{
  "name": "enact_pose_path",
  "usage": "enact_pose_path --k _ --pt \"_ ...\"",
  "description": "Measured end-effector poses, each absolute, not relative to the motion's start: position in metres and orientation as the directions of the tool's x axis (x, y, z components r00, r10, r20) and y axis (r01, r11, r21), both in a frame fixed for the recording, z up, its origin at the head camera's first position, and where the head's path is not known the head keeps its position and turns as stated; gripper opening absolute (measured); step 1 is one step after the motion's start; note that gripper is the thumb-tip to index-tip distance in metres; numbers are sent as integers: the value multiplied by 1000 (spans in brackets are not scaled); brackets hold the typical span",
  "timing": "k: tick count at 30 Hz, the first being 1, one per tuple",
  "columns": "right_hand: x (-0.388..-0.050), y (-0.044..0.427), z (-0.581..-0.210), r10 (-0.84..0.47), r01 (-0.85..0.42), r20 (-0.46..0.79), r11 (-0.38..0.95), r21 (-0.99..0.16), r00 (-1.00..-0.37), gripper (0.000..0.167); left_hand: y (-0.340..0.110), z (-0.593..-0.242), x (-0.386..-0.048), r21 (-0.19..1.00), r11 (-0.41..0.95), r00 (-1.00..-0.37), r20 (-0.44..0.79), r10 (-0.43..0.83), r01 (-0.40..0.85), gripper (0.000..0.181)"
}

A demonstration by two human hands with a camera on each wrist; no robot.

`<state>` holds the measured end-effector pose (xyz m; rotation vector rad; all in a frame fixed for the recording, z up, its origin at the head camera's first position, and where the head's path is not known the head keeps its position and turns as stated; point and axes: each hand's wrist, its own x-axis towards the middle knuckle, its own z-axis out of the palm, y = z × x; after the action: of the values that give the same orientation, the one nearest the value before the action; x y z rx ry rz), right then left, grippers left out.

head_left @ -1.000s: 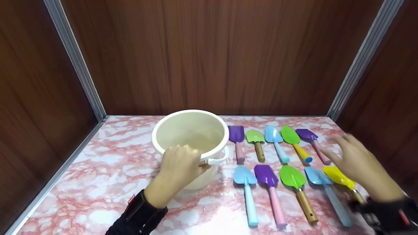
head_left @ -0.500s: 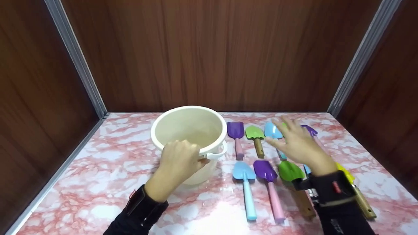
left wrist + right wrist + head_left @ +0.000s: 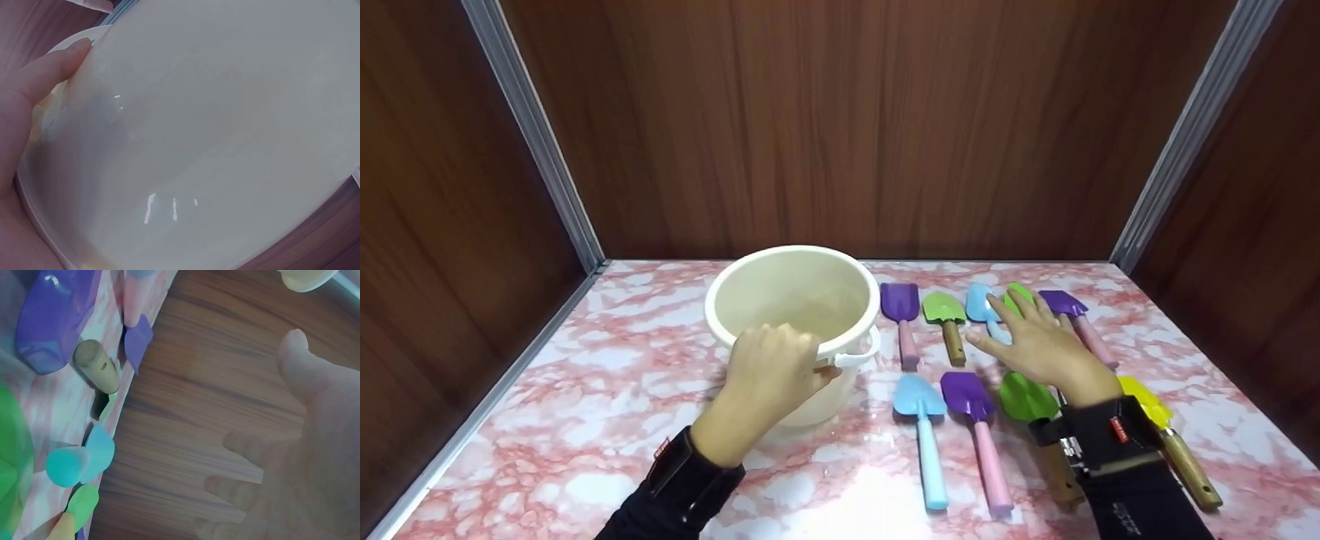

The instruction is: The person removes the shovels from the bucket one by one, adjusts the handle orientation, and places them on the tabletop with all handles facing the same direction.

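A cream bucket [image 3: 787, 289] stands left of the trowels. My left hand [image 3: 772, 367] grips its near rim, and in the left wrist view the thumb [image 3: 62, 62] lies on the outer wall. My right hand [image 3: 1039, 349], fingers spread and holding nothing, hovers over the trowels. Below it, a green trowel [image 3: 1020, 292] in the back row is partly covered. Also in that row are a purple trowel [image 3: 900, 301], a green one with a wooden handle [image 3: 954, 345] and a light blue trowel [image 3: 979, 301]. My right wrist hides parts of the green trowel [image 3: 1026, 397] in front.
A front row holds a light blue trowel [image 3: 930, 465], a purple trowel with a pink handle [image 3: 992, 465] and a yellow trowel [image 3: 1144, 397]. Another purple trowel [image 3: 1063, 301] lies at back right. Wood-grain panels [image 3: 825, 127] border the marbled table [image 3: 585, 420].
My right hand has swung left from the right end of the trowels to above their middle, and has barely moved since half a second ago. The left hand keeps its grip on the bucket.
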<state>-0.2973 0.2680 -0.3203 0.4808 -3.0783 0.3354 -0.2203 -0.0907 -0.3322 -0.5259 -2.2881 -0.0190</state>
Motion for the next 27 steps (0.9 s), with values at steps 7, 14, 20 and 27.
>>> enact_pose_path --k 7,14,20,27 --pt "-297 268 -321 -295 -292 18 935 -203 -955 94 -97 -335 -228 -147 922 -614 707 351 357 51" --pt "-296 264 -318 -300 -296 13 934 -198 -954 91 -116 -330 -240 -67 942 -693 661 288 328 46" --pt "-294 266 -314 -303 -302 28 933 -193 -953 90 -150 -324 -259 38 956 -791 572 218 291 40" --pt "-292 266 -313 -302 -297 11 933 -205 -953 92 -195 -327 -280 72 970 -805 574 151 234 42"
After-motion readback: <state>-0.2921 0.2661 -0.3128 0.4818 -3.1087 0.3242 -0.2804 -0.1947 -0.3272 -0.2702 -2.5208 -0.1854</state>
